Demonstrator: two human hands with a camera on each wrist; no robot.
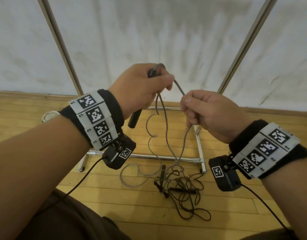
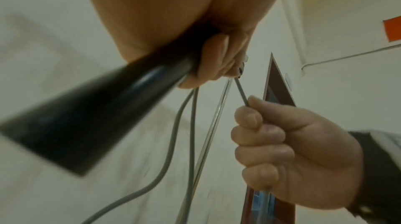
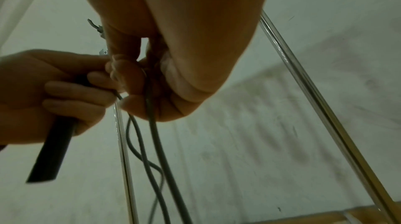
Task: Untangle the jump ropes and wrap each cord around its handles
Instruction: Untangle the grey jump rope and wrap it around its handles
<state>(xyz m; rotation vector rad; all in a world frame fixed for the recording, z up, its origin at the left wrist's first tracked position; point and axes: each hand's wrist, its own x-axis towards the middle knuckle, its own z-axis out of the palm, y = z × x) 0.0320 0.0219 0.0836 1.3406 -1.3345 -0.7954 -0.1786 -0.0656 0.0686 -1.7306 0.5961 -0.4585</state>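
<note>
Wood floor [image 1: 36, 129] w/ white sheet [image 1: 149, 32] behind. Left hand [image 1: 140, 90] fisted round black handle [image 1: 135, 118], grey cord [image 1: 179, 89] leaving its top end. Right hand [image 1: 206, 113] pinches that cord btwn thumb & fingers, just beside left. Cord drops in loops to floor, near dark rope tangle [image 1: 183, 191] w/ handles by metal frame [image 1: 149, 155].

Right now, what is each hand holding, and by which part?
The left hand grips a black handle around its upper part. The right hand grips the grey cord a short way along from that handle.
</note>
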